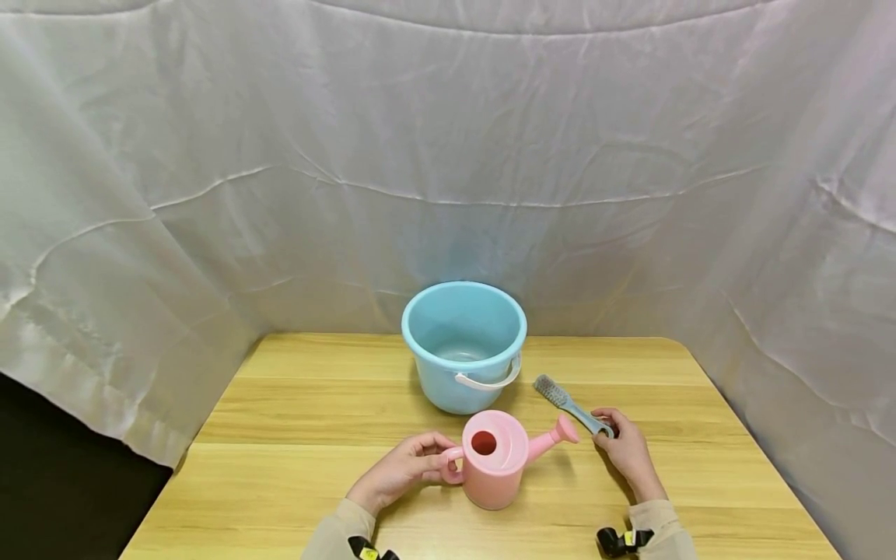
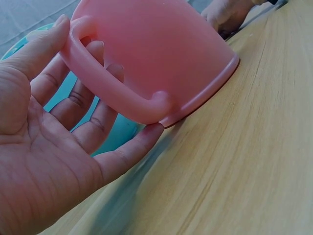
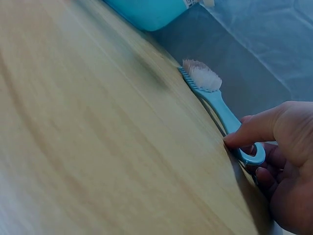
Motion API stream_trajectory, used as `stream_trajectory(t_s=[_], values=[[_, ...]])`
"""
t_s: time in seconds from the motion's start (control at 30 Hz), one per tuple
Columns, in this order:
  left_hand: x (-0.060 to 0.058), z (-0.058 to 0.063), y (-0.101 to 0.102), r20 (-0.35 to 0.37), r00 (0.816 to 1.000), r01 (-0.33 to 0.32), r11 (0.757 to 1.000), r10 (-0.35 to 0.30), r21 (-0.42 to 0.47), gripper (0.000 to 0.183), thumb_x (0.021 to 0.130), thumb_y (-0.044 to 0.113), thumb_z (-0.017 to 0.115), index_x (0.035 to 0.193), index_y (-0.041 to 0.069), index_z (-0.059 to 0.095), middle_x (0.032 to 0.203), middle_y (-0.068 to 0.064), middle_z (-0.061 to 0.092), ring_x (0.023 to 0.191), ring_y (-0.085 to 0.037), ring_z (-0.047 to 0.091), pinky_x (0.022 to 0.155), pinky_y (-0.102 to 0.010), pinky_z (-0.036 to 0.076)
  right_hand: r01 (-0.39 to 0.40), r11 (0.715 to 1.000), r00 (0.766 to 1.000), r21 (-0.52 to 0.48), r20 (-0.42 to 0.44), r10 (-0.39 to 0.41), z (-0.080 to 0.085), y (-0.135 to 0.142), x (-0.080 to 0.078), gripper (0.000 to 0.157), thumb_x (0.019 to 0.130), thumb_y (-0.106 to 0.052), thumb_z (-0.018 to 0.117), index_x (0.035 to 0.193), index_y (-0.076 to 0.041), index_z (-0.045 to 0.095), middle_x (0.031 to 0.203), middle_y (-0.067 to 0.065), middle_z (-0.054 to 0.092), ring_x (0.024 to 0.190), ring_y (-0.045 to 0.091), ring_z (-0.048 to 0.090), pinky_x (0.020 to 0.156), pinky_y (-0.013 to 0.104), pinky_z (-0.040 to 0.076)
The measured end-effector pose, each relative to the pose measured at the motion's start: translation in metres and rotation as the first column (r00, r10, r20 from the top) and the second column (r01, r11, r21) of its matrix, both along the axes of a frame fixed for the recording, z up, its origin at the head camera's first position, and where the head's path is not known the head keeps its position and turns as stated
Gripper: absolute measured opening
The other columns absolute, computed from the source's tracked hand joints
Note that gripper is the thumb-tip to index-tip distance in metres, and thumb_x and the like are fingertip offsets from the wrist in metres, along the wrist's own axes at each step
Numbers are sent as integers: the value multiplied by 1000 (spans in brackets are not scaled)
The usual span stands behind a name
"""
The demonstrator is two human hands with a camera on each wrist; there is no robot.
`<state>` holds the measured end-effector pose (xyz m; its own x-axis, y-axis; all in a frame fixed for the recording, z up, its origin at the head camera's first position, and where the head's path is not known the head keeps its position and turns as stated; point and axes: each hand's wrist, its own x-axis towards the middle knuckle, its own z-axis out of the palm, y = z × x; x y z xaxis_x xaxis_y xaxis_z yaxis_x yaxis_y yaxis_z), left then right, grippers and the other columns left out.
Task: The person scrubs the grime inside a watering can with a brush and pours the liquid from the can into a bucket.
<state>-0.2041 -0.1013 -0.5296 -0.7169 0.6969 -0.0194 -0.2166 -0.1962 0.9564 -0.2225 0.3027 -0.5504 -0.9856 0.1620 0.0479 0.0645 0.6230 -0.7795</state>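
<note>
A pink watering can (image 1: 493, 470) stands upright on the table, its spout pointing right. My left hand (image 1: 413, 464) holds its loop handle (image 2: 110, 81), with the thumb against the top of the handle and fingers behind it; the little finger touches near the base. To the right, my right hand (image 1: 626, 447) pinches the ring end of a light blue scrubbing brush (image 1: 575, 406) between thumb and fingers. The brush's pale bristles (image 3: 203, 76) face up, and its head lies at or just above the tabletop.
A light blue bucket (image 1: 458, 389) with a white handle (image 1: 490, 383) stands behind the watering can. The wooden table (image 1: 294, 404) is bounded by grey-white cloth (image 1: 448, 140) at the back and sides.
</note>
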Motion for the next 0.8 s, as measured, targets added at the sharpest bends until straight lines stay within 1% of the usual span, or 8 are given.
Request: stream_trajectory(t_s=[0.1,0.33,0.53,0.63,0.8], values=[[0,0,0,-2,1000,1,1000,-1,4,16,97,16,60,111,12,63,106,-7,68,92,-16,70,97,-48,54,-4,1000,1000,-8,0,4,0,1,0,37,87,2,64,123,-4,59,108,18,65,85,13,53,71,23,43],[-1,-1,0,-8,1000,6,1000,-6,14,16,97,14,59,112,11,62,105,-7,68,92,-17,70,98,-51,52,5,999,1000,-34,-23,-6,2,1,-1,36,86,0,66,121,-3,60,103,17,64,80,10,50,68,22,43],[-2,-2,0,-8,1000,-1,1000,1,11,16,97,14,59,112,11,63,105,-8,68,92,-18,71,98,-51,53,22,998,999,-56,-31,-23,2,0,-1,37,86,-2,69,122,-2,60,104,16,63,80,6,50,68,19,44],[-1,-2,0,-6,1000,-1,1000,1,10,16,97,14,59,112,11,63,105,-8,68,92,-18,71,98,-50,53,42,996,998,-80,-33,-45,3,0,-1,37,86,-5,70,122,-2,61,102,16,62,78,6,49,65,19,44],[-1,-3,0,2,1000,-6,1000,6,5,15,96,15,60,111,11,63,106,-7,69,92,-18,71,97,-48,54,90,991,995,-98,-43,-95,5,-2,1,35,89,-11,70,122,-3,63,98,10,62,75,5,49,62,18,44]])
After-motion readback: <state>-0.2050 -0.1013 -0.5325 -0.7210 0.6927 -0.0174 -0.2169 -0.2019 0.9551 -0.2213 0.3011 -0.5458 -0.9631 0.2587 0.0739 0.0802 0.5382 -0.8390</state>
